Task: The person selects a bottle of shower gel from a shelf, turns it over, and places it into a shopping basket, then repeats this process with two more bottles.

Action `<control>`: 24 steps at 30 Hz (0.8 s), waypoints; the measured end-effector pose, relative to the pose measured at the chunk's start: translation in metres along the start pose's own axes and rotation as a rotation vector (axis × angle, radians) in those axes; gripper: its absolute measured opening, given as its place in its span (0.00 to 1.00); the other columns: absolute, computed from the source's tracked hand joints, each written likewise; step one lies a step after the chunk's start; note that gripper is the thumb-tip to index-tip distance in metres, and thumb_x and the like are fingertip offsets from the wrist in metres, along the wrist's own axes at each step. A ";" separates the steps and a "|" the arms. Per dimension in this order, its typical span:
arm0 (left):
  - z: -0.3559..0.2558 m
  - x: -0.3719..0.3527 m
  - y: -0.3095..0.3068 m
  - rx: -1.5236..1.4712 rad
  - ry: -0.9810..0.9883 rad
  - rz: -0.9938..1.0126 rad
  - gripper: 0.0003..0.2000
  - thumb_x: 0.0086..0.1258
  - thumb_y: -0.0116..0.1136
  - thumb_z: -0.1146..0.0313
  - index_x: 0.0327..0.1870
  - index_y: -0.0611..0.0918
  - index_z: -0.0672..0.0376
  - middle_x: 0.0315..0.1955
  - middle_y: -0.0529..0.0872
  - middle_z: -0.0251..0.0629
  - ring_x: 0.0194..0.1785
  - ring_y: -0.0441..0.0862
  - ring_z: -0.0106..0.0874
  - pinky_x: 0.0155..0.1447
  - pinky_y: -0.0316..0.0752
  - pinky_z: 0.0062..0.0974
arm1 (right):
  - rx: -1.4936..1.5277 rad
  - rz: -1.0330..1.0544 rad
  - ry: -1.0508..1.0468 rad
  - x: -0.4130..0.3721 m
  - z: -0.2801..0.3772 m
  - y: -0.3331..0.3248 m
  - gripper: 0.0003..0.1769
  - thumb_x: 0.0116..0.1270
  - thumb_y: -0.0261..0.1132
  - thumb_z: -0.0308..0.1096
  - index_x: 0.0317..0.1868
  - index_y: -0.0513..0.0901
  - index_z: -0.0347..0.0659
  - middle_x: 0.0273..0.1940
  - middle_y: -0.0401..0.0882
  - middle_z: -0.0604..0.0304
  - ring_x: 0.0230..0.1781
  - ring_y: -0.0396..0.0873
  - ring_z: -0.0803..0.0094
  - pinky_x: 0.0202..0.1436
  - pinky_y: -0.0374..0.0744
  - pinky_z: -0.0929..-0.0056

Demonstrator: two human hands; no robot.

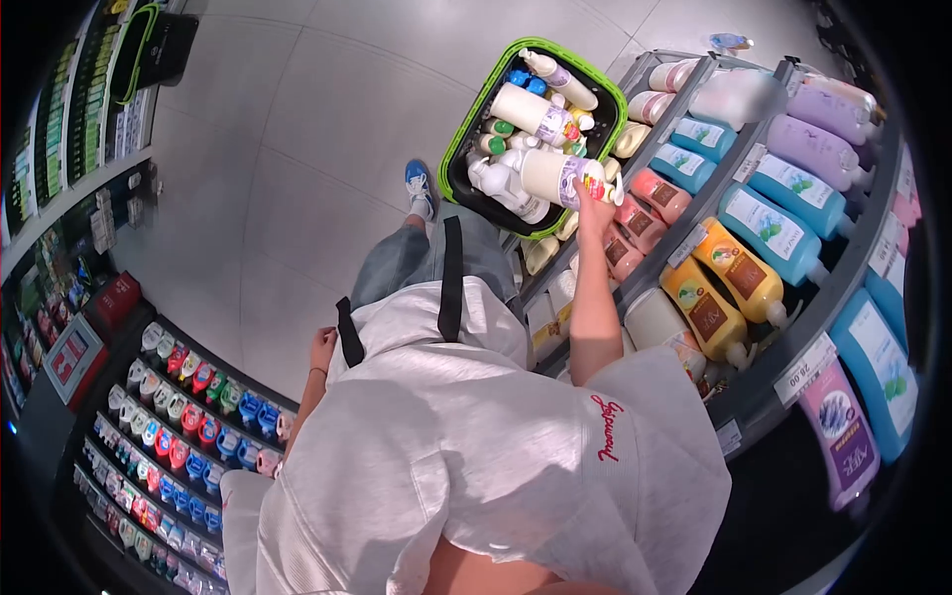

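Note:
My right hand (595, 211) is closed around the pump end of a cream-white pump bottle (547, 178) with a purple and red label. The bottle lies on its side over a black shopping basket with a bright green rim (619, 111). Inside the basket are another cream pump bottle (526, 111), a slimmer white bottle (561, 79), white bottles (508, 188) and green-capped bottles (493, 145). Down by my side hangs my left hand (323, 347), near a black strap (349, 333); its fingers are too small and partly hidden to read.
Right of me, a tiered shelf holds blue bottles (772, 233), yellow bottles (704, 300), pink bottles (640, 224) and lilac bottles (813, 152). A price tag (805, 369) sits on its edge. Shelves of coloured bottles (190, 426) curve behind my left side. Another green-rimmed basket (164, 50) stands far left.

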State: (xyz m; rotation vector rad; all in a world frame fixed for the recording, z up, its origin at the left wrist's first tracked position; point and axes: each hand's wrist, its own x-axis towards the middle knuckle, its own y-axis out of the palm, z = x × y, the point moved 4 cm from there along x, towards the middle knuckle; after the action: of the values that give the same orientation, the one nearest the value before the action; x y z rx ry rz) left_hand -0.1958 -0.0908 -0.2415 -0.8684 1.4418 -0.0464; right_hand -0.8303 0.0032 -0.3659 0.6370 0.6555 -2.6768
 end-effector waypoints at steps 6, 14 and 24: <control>0.003 -0.034 0.016 -0.057 0.112 0.066 0.14 0.66 0.52 0.64 0.47 0.77 0.63 0.38 0.84 0.44 0.42 0.81 0.33 0.47 0.74 0.28 | 0.280 -0.002 0.299 0.026 -0.034 0.044 0.30 0.47 0.74 0.31 0.51 0.75 0.30 0.44 0.79 0.56 0.42 0.78 0.70 0.47 0.75 0.72; 0.013 -0.058 0.012 0.062 0.085 -0.033 0.12 0.68 0.49 0.66 0.49 0.78 0.59 0.37 0.84 0.43 0.42 0.81 0.31 0.47 0.74 0.26 | 0.413 0.096 0.484 0.049 -0.085 0.109 0.33 0.46 0.74 0.30 0.54 0.72 0.35 0.48 0.77 0.55 0.48 0.77 0.65 0.50 0.76 0.65; -0.005 -0.079 0.011 -0.025 -0.047 -0.013 0.12 0.67 0.51 0.68 0.49 0.77 0.62 0.39 0.83 0.40 0.43 0.79 0.27 0.48 0.72 0.22 | 0.559 0.150 0.692 0.050 -0.105 0.128 0.34 0.50 0.73 0.31 0.58 0.69 0.37 0.51 0.75 0.57 0.51 0.75 0.63 0.54 0.73 0.64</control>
State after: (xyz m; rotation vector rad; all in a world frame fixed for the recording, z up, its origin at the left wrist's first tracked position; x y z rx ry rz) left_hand -0.2196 -0.0445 -0.1807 -0.8936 1.3954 -0.0173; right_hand -0.7865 -0.0620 -0.5201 1.7183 -0.0308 -2.4577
